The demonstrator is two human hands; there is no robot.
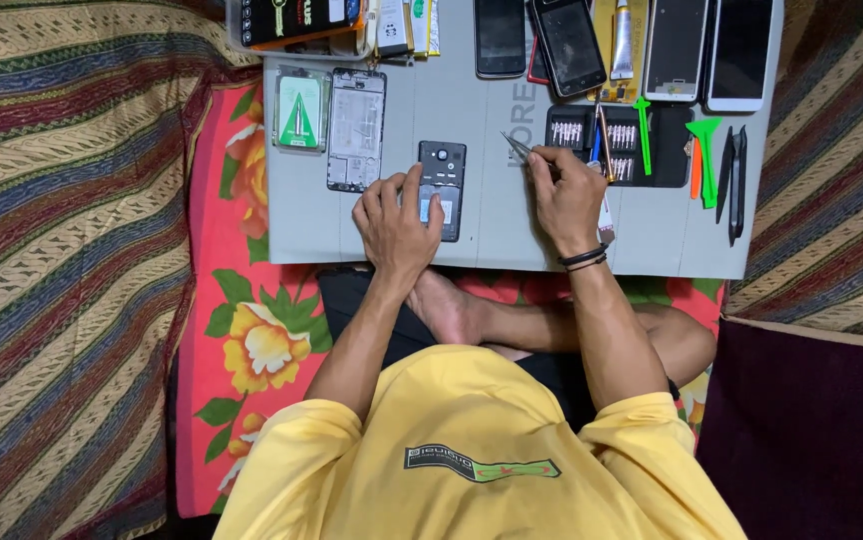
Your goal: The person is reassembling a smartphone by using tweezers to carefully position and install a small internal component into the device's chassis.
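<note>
An opened black phone (442,187) lies back-up on a grey mat (491,225). My left hand (395,226) rests on its lower left part, fingers pressing the phone down. My right hand (565,196) is closed around thin metal tweezers (518,148), whose tip points up-left, a short way right of the phone and above the mat.
A phone frame (356,129) and a green-labelled packet (300,108) lie at the mat's left. A black screwdriver bit case (619,146), green and orange pry tools (703,157), black spudgers (732,183) and several phones (569,42) lie on the mat's right and far side. Striped cloth surrounds the mat.
</note>
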